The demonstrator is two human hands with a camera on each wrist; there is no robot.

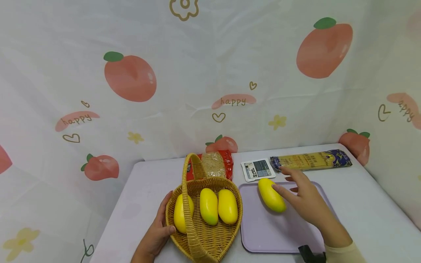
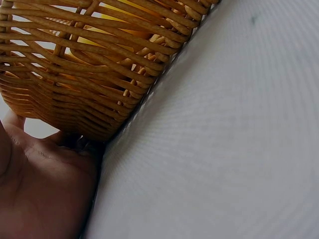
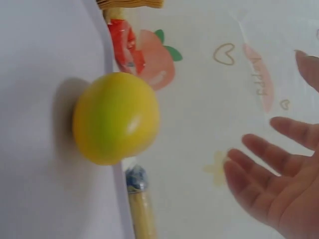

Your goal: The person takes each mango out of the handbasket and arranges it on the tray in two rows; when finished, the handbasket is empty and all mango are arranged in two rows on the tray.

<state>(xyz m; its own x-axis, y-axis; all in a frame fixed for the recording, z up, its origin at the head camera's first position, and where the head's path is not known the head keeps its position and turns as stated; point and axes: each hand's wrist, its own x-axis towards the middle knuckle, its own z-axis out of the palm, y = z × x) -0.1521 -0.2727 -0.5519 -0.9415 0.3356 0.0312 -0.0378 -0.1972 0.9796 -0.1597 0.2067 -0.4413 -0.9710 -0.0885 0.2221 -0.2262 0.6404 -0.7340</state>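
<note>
A wicker basket [image 1: 213, 243] with a tall handle holds three yellow mangoes, one [image 1: 227, 206] at its right side. My left hand [image 1: 155, 230] grips the basket's left side, thumb near the rim and fingers along the outer wall; the wicker wall [image 2: 84, 64] fills the upper left of the left wrist view. Another mango [image 1: 271, 195] lies on a lilac tray [image 1: 279, 237]. Over the tray, my right hand [image 1: 306, 201] hovers just right of that mango, fingers spread and empty. The right wrist view shows the mango [image 3: 115, 119] apart from the fingers.
Behind the basket lies a red-ended food bag [image 1: 213, 164]. A flat white packet [image 1: 258, 170] and a long yellow-and-blue noodle-like package [image 1: 310, 160] lie behind the tray. A peach-printed cloth [image 1: 184, 73] hangs along the table's back edge.
</note>
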